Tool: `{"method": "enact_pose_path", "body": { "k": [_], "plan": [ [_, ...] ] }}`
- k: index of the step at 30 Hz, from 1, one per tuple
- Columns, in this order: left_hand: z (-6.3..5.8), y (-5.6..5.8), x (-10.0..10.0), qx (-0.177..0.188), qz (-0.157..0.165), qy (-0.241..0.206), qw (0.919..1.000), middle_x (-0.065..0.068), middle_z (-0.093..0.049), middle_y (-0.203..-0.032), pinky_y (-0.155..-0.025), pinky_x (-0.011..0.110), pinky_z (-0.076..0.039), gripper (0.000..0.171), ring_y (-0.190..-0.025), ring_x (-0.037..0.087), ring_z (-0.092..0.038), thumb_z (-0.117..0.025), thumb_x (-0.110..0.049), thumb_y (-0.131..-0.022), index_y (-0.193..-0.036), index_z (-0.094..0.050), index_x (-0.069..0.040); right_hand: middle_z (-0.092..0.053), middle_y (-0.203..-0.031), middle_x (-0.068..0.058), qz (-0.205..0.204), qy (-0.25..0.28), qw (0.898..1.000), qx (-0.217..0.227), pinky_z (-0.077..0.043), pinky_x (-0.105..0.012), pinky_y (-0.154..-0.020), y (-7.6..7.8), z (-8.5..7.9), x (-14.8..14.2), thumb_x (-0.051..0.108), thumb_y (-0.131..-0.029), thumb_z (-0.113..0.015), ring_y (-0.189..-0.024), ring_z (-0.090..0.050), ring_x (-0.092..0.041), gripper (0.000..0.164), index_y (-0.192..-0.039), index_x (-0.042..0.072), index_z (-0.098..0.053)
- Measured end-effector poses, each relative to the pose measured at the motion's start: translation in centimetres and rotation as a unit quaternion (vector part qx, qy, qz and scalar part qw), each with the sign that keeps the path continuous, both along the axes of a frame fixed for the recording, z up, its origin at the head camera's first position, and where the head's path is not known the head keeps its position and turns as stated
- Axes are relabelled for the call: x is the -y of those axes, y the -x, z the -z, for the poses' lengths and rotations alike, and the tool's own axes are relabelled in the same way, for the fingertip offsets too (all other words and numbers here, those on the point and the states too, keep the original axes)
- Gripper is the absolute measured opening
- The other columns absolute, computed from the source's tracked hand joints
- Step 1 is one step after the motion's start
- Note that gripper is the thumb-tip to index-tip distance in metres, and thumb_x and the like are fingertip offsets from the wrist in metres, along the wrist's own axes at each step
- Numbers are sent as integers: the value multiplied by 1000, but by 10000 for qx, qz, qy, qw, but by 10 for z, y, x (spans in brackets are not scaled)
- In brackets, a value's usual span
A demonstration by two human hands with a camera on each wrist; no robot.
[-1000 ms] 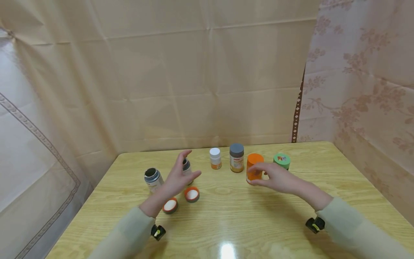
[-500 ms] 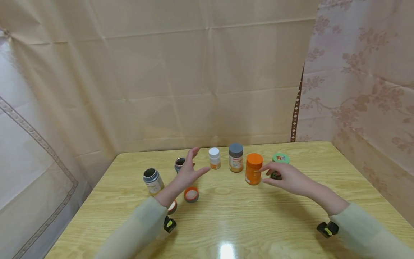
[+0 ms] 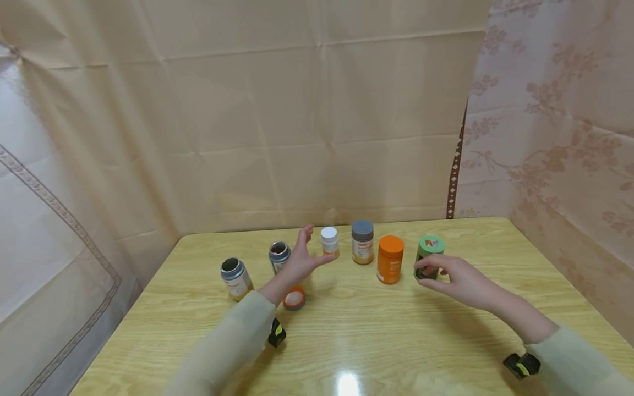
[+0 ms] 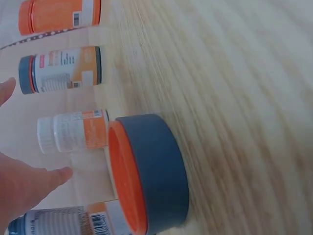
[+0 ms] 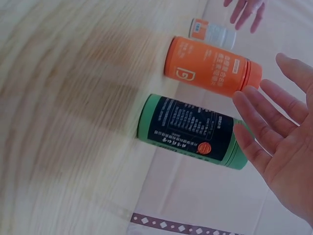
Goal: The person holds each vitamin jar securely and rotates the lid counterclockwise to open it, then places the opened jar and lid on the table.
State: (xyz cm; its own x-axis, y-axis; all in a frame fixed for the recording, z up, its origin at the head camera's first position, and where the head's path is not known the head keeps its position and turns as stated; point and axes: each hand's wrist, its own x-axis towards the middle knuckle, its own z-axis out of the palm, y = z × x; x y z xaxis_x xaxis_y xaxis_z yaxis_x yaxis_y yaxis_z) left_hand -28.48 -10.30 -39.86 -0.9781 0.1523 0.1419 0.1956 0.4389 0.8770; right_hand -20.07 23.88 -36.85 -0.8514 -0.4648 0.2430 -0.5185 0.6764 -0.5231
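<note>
We lay a clock on the table (image 3: 406, 341), with twelve at the far edge. The green jar (image 3: 430, 251) stands upright near two o'clock, lid on. Our right hand (image 3: 463, 280) is just beside it. Its fingers are loose and bent a little, and they hold nothing. We cannot tell if a fingertip touches the jar.

Our left hand (image 3: 299, 264) is spread, thumb apart, and holds nothing. It is near the white bottle (image 3: 329, 237), which is by half past eleven.

The orange jar (image 3: 389, 261) is at one o'clock and the grey-topped jar (image 3: 362, 243) just past twelve; both have lids on. Near ten o'clock we see two jars (image 3: 236, 279) with no lids. A loose cap (image 3: 294, 298) lies hollow side up near nine.

We think the step in hand is getting set at the green jar. To take it, we would need to bring the right fingers and thumb round it, gently, so it does not tip. To twist its lid, our left hand should hold the side.
</note>
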Motion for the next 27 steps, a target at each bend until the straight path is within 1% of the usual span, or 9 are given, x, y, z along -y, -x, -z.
{"method": "enact_pose_path", "body": {
  "k": [4, 8, 13, 14, 20, 21, 27],
  "plan": [
    [6, 11, -6, 208, 125, -323, 9992, 24, -28, -151, -108, 54, -28, 94, -139, 39, -26, -81, -12, -80, -151, -20, -7, -67, -98, 0, 92, 31, 9999, -31, -49, -49, -78, -3, 3, -6, 21, -90, -71, -89, -62, -20, 30, -114, 4, -66],
    [12, 21, -11, 371, 158, -662, 9970, 25, -29, -151, -107, 54, -29, 95, -137, 43, -28, -80, -6, -78, -151, -20, -6, -67, -97, 2, 119, 52, 9999, -79, -49, -47, -77, -5, 8, -9, 21, -90, -71, -88, -63, -21, 28, -113, 6, -66],
    [19, 31, -14, 540, 99, -714, 9959, 25, -34, -148, -107, 53, -30, 91, -135, 43, -32, -79, -4, -80, -151, -22, -6, -68, -100, 1, 97, 103, 9999, -33, -49, -46, -76, -6, 11, -11, 22, -90, -71, -90, -63, -22, 29, -115, 7, -66],
    [16, 29, -14, 608, 120, -736, 9954, 25, -34, -148, -108, 53, -29, 90, -135, 43, -32, -78, -4, -81, -151, -22, -5, -68, -102, 1, 106, 109, 9999, -19, -49, -46, -76, -7, 11, -12, 23, -90, -71, -91, -63, -23, 30, -115, 7, -66],
    [20, 37, -15, 816, 167, -848, 9929, 26, -36, -146, -108, 52, -28, 81, -135, 41, -33, -75, -3, -83, -148, -27, -2, -67, -107, -2, 215, 73, 9997, 22, -49, -46, -76, -8, 10, -16, 23, -91, -70, -93, -63, -25, 30, -116, 7, -65],
    [26, 42, -15, 824, 163, -860, 9927, 25, -37, -146, -108, 51, -28, 80, -134, 40, -34, -75, -3, -83, -148, -28, -2, -67, -107, -2, 230, 62, 9997, 26, -49, -46, -76, -8, 10, -16, 23, -91, -70, -93, -63, -26, 30, -116, 6, -65],
    [31, 46, -17, 940, 88, -838, 9920, 25, -48, -137, -106, 48, -34, 73, -127, 38, -45, -75, -3, -84, -144, -34, 2, -67, -106, -2, 256, 75, 9996, 23, -49, -46, -76, -8, 10, -18, 22, -91, -70, -93, -63, -26, 28, -115, 7, -65]
  ]
}}
